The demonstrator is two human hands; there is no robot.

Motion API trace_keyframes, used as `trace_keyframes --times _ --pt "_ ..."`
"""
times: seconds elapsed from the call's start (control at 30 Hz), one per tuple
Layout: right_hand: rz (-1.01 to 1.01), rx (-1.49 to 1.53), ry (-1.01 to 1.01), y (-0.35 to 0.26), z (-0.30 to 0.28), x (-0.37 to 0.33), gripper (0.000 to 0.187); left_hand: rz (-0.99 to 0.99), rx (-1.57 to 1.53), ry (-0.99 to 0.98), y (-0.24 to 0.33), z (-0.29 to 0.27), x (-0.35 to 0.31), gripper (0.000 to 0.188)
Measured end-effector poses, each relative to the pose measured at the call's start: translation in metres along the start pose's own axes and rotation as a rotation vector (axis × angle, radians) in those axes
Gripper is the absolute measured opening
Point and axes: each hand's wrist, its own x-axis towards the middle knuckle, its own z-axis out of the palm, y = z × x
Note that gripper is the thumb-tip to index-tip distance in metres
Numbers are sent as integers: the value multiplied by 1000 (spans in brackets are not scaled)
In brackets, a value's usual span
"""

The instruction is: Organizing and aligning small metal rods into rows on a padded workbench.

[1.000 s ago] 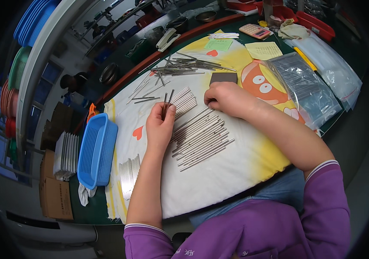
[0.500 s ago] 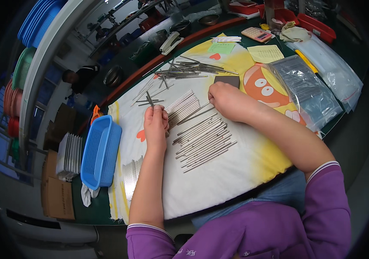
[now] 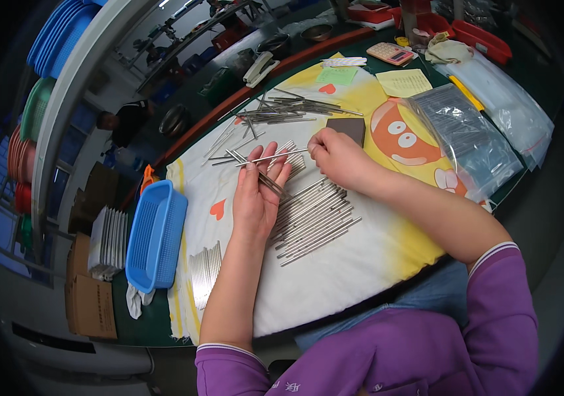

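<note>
My left hand is turned palm up with its fingers partly spread, and a few thin metal rods lie held across it. Between the fingertips of my right hand a single metal rod is pinched; its far end reaches over the left fingers. Below the hands, a row of metal rods lies side by side on the white and yellow cloth. Another row is partly hidden behind my left hand. A loose pile of rods lies crisscrossed farther back. Just beyond my right hand sits a dark block.
A blue basket stands at the left edge, near a short row of shiny rods. At the right lie a plastic bag of rods, a yellow cutter, paper notes and a calculator. A person is in the background.
My left hand has turned palm up and opened its fingers, moving right under the rods. My right hand has shifted slightly left, bringing its rod over the left hand.
</note>
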Motion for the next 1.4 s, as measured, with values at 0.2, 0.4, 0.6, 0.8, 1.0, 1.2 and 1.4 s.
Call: trace_keyframes --times 0.2,0.4,0.6,0.8,1.0,1.2,1.4 --pt "-337 -221 -125 -1 -6 -4 13 114 -78 49 6 -9 3 18" --pt "-294 -512 -371 0 -28 -4 10 277 196 96 6 -32 8 14" --pt "-445 -715 -333 16 -20 -1 11 179 353 27 -6 -25 5 14" --pt "-336 -423 -278 5 -25 3 14 160 399 -15 -6 -28 5 15" --pt "-264 -135 -151 -3 -22 2 12 166 492 -52 -6 -23 3 17" --pt "-367 49 -42 -16 -7 -5 14 143 593 -181 -8 -14 -2 19" --pt "-405 158 5 -18 0 -3 13 152 747 -258 -5 -13 -2 18"
